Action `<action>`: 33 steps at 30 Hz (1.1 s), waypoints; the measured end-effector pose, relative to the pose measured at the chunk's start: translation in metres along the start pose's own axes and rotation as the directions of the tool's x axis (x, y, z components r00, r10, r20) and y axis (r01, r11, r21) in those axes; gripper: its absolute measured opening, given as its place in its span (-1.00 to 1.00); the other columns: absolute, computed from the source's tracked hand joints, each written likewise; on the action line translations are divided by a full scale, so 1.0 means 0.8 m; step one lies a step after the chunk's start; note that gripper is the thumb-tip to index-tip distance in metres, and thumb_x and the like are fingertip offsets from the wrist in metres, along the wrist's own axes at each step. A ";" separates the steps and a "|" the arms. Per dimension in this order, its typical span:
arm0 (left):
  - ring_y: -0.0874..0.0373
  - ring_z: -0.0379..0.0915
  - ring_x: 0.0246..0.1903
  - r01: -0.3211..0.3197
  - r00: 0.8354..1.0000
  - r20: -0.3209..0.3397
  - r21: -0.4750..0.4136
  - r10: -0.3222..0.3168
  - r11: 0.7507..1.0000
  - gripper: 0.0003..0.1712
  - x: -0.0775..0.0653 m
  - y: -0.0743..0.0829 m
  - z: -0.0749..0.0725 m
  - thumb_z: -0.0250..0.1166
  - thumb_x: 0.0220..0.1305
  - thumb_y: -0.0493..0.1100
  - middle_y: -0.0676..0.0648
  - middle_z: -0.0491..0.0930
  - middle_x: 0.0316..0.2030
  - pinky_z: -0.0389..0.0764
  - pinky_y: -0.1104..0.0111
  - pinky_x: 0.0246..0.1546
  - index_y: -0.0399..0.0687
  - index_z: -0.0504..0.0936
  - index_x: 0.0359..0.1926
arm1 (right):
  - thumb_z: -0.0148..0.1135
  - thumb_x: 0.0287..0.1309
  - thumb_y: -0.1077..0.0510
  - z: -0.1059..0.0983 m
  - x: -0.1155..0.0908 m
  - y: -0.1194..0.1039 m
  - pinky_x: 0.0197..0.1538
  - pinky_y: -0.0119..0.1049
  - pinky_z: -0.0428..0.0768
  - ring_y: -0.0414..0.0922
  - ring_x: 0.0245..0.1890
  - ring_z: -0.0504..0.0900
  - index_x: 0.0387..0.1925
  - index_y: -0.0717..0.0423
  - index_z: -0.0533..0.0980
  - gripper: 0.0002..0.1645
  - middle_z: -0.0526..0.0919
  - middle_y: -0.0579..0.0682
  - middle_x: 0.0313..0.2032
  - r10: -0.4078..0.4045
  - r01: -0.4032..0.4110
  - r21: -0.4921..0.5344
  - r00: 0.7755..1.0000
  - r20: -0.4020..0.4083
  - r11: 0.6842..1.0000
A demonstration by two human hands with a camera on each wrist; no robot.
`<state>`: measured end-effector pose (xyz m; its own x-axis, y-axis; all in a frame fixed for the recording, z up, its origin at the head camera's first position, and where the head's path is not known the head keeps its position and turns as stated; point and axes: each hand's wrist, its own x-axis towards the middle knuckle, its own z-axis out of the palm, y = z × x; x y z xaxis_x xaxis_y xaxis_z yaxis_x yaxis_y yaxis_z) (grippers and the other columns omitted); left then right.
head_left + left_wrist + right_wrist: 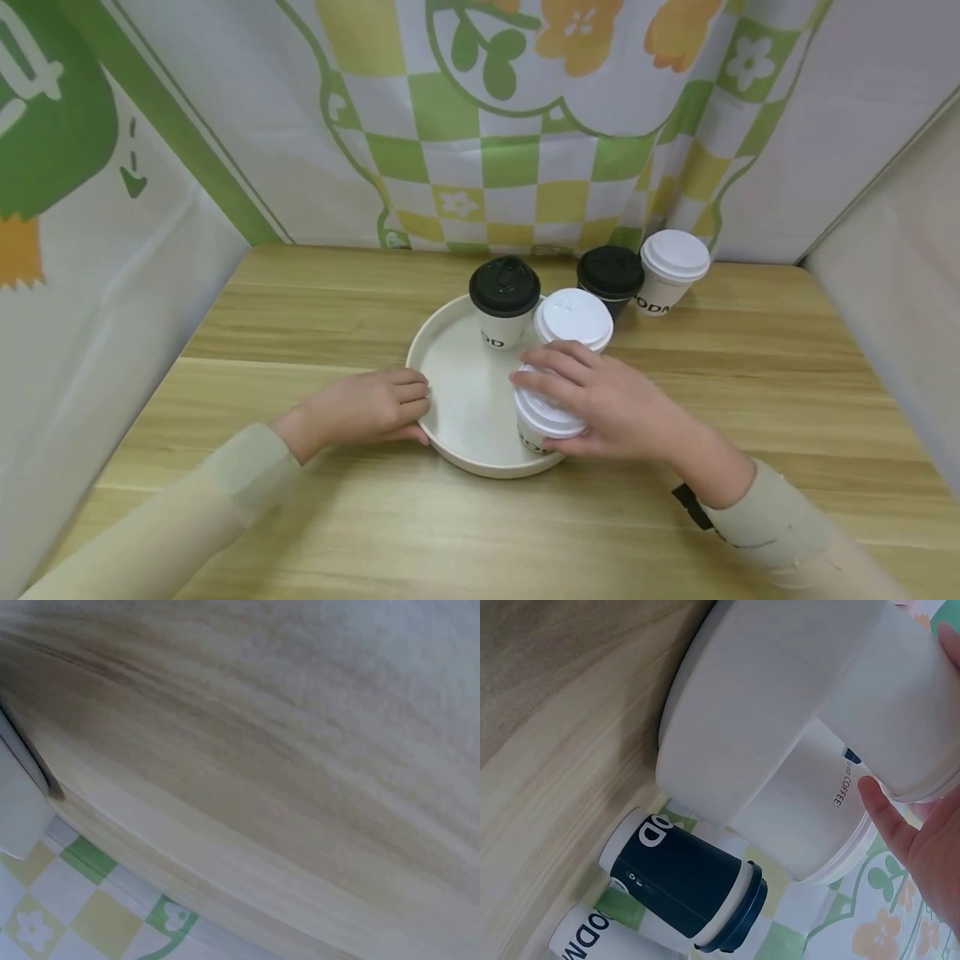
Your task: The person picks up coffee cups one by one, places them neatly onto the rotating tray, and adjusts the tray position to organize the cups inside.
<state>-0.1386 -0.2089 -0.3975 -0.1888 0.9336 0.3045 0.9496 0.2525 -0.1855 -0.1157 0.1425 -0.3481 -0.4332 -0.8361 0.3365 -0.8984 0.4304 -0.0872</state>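
Observation:
A round cream tray [468,408] lies on the wooden table. My left hand [367,406] grips its left rim, fingers curled at the edge and thumb low against the side. With my right hand [618,404] I hold a white paper cup [900,705] by its white lid [551,423], at the tray's right front. Just behind it stands another white-lidded cup [573,317], also on the tray. A white cup with a black lid [504,287] stands at the tray's back. The left wrist view shows mostly table, with the left hand out of frame.
Behind the tray to the right, a dark cup with a black lid [611,273] and a white cup with a white lid [675,258] stand on the table [300,308]. A checkered, flowered curtain [510,158] hangs along the table's back edge, with pale walls at both sides.

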 end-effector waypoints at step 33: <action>0.29 0.36 -0.36 0.266 0.963 0.042 -0.312 -0.266 0.912 -0.53 0.001 0.005 0.000 0.50 -0.04 0.20 0.09 0.47 -0.43 0.53 0.42 -0.33 -0.04 0.51 -0.51 | 0.31 0.02 -0.46 -0.022 -0.010 0.000 0.20 0.08 0.58 0.00 0.42 0.29 0.45 -0.14 0.24 0.04 0.26 0.01 0.47 0.032 -0.032 -0.008 0.999 0.013 0.999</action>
<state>-0.1351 -0.2073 -0.3980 -0.4454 0.8425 0.3031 0.8939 0.3995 0.2032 -0.1108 0.1552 -0.3343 -0.4627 -0.8264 0.3209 -0.8836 0.4594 -0.0908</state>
